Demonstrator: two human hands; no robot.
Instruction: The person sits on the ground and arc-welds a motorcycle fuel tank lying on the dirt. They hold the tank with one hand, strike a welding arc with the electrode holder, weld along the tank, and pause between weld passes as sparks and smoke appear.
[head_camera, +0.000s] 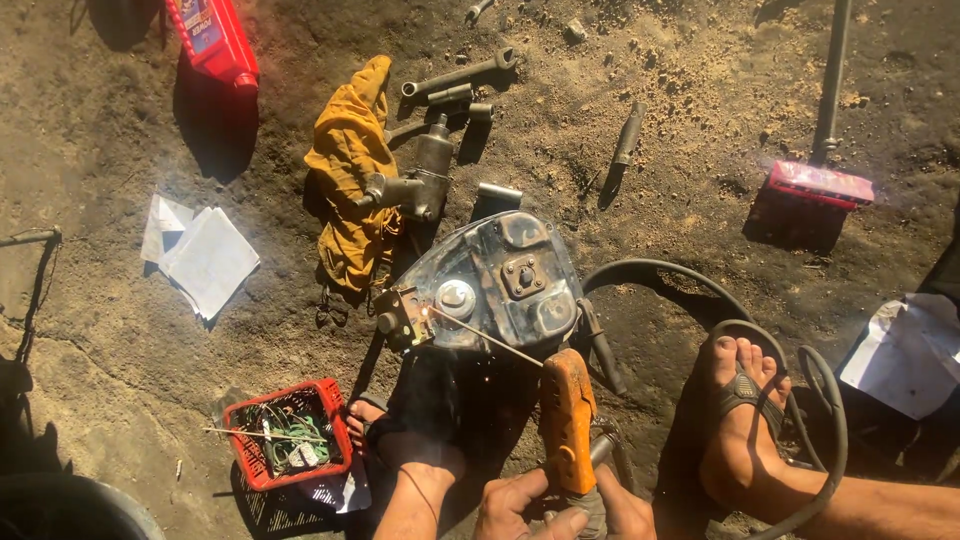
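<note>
Two hands meet on the orange electrode holder: left hand and right hand both clench its handle. Its welding rod touches the metal tank on the dirt ground, sparking beside a round cap.

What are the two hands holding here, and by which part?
Both hands, left hand and right hand, grip the orange welding electrode holder at the lower end of its handle. The rod's tip touches the metal tank.
</note>
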